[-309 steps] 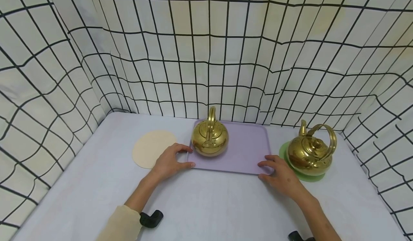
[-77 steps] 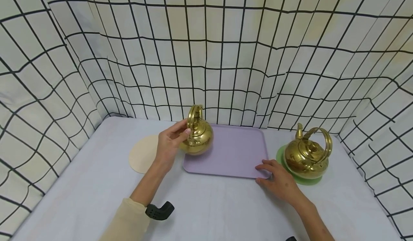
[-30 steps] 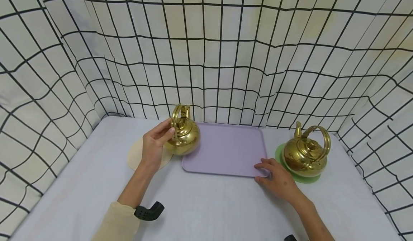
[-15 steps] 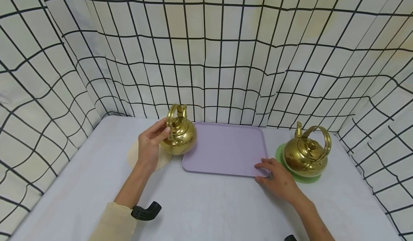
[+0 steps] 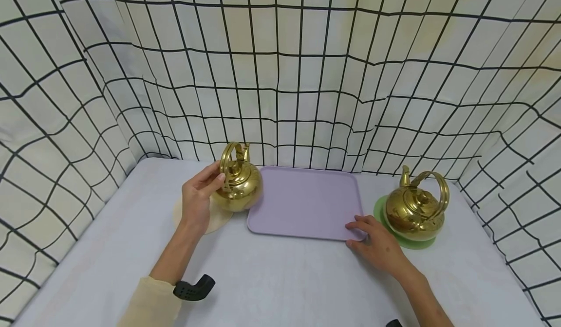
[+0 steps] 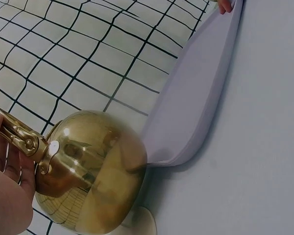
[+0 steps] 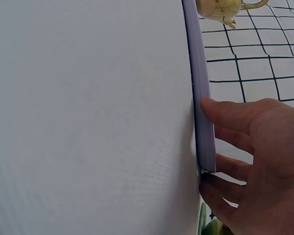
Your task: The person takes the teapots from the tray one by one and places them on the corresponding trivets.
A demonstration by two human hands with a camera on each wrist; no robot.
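Observation:
My left hand [image 5: 196, 203] grips the handle of a brass kettle [image 5: 242, 188] between thumb and fingers. The kettle hangs partly over a round cream mat [image 5: 217, 220] and beside the left edge of a lilac tray [image 5: 307, 203]. Whether its base touches anything I cannot tell. In the left wrist view the kettle [image 6: 93, 171] covers the near end of the tray [image 6: 191, 88]. My right hand [image 5: 383, 246] pinches the tray's front right corner; in the right wrist view its thumb presses the tray wall [image 7: 201, 73].
A second brass kettle [image 5: 414, 212] stands on a round green mat [image 5: 416, 245], close to the right of my right hand. White cloth [image 5: 285, 283] covers the table. White walls with a black grid [image 5: 289, 103] enclose the back and sides.
Earlier both hands held the tray with the kettle on it. My left hand then took the kettle's handle and carried it leftward off the tray, slowing lately. The right hand stayed at its corner.

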